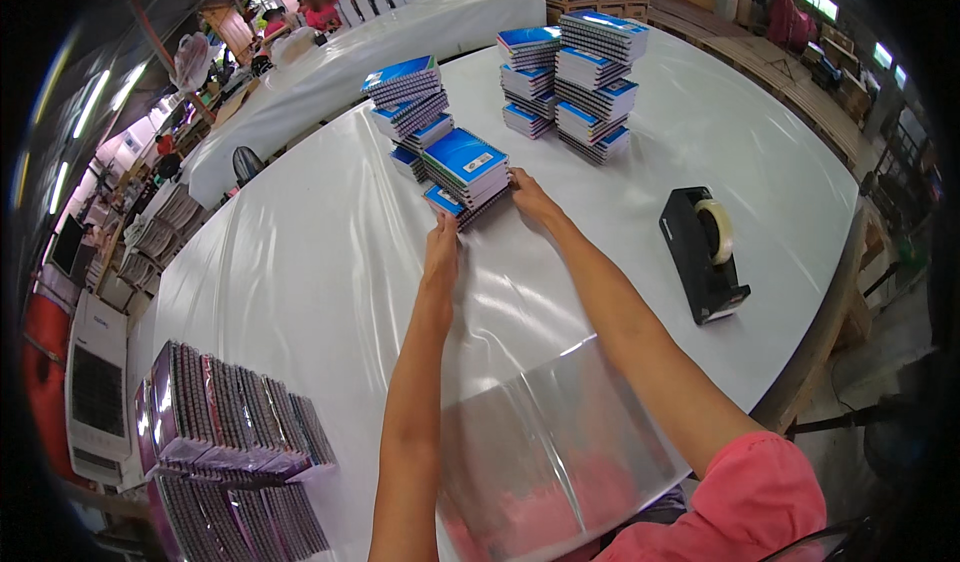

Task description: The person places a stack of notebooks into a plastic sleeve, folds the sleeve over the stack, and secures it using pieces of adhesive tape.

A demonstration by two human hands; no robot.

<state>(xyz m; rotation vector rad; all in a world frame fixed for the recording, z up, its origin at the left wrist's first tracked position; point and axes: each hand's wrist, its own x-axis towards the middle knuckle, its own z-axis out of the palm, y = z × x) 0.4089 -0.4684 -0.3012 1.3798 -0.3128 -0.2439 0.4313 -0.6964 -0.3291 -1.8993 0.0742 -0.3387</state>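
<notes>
Gripping blue-covered spiral-bound notebook stack (467,162), left hand (441,242) + right hand (531,198) | not on clear plastic sheet (510,427) yet | early days imo

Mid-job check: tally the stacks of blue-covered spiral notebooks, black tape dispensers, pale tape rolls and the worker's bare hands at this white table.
Stacks of blue-covered spiral notebooks: 4
Black tape dispenser: 1
Pale tape roll: 1
Bare hands, left hand and right hand: 2
Total: 8
</notes>
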